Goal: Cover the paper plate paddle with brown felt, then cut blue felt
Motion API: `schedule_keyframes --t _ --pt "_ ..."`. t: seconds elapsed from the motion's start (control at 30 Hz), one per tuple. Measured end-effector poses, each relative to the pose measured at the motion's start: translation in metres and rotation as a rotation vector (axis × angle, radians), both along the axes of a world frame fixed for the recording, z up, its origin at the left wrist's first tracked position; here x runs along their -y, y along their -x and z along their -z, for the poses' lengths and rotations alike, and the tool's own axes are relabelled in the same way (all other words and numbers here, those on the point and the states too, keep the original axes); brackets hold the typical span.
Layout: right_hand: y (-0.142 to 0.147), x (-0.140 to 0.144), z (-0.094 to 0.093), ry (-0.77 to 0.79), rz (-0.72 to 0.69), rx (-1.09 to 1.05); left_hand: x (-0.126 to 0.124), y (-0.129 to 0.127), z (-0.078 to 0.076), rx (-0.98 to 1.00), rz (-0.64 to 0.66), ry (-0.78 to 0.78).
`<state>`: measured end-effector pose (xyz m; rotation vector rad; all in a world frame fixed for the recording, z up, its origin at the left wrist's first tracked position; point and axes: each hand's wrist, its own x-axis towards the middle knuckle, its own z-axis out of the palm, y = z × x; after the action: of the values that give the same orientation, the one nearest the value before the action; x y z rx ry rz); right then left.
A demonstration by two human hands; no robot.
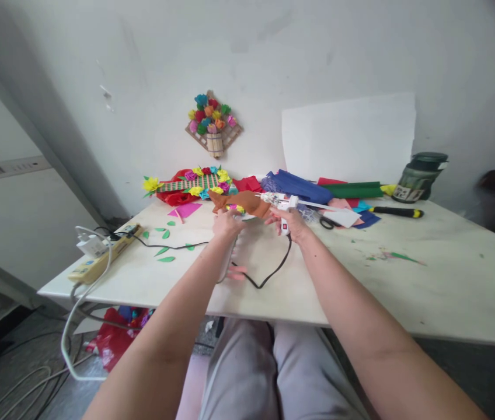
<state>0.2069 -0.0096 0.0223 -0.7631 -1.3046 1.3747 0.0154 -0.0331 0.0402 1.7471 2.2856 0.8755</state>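
Your right hand [292, 223] is wrapped around the grip of the white glue gun [281, 202], nozzle aimed left at the brown paper piece [241, 202] that your left hand [226, 224] pinches from below, both raised just over the middle of the table [449, 274]. Keep the nozzle close to the paper and your left fingertips back from the tip (it is likely hot). Mind the black cord [269, 275] looping beneath your wrists. Scissors [328, 222] and coloured sheets [313, 188] crowd the far side; the near right of the table offers open room, well away from the front edge.
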Motion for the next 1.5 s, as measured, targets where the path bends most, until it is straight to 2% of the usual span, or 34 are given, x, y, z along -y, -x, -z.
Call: schedule_keyframes --t 0.13,0.27,0.37,0.57,0.7,0.87,1.07,1.33,1.5 --pt "0.000 -0.001 0.000 0.018 -0.018 0.021 0.003 -0.029 -0.001 0.045 -0.103 0.027" --pt "-0.003 -0.001 -0.001 0.044 -0.006 0.047 0.004 -0.046 0.013 0.032 -0.163 0.060" --pt "-0.007 0.000 -0.002 0.076 0.013 0.153 0.006 -0.051 0.021 -0.098 -0.133 0.054" --pt "-0.019 -0.001 -0.001 0.148 -0.021 0.293 0.005 -0.043 0.023 -0.323 -0.014 -0.050" --pt "-0.027 -0.001 -0.003 0.174 -0.063 0.363 -0.004 -0.030 0.025 -0.359 0.034 -0.098" --pt "-0.036 -0.001 -0.004 0.250 -0.084 0.518 -0.010 -0.022 0.028 -0.477 0.093 -0.286" --pt "-0.033 0.001 -0.003 0.235 -0.055 0.505 -0.026 -0.019 0.034 -0.476 0.215 -0.416" --pt "-0.025 -0.004 0.008 0.190 -0.037 0.526 -0.043 -0.016 0.038 -0.369 0.286 -0.303" --pt "-0.020 -0.005 0.009 0.191 0.003 0.570 -0.043 -0.016 0.039 -0.344 0.236 -0.299"
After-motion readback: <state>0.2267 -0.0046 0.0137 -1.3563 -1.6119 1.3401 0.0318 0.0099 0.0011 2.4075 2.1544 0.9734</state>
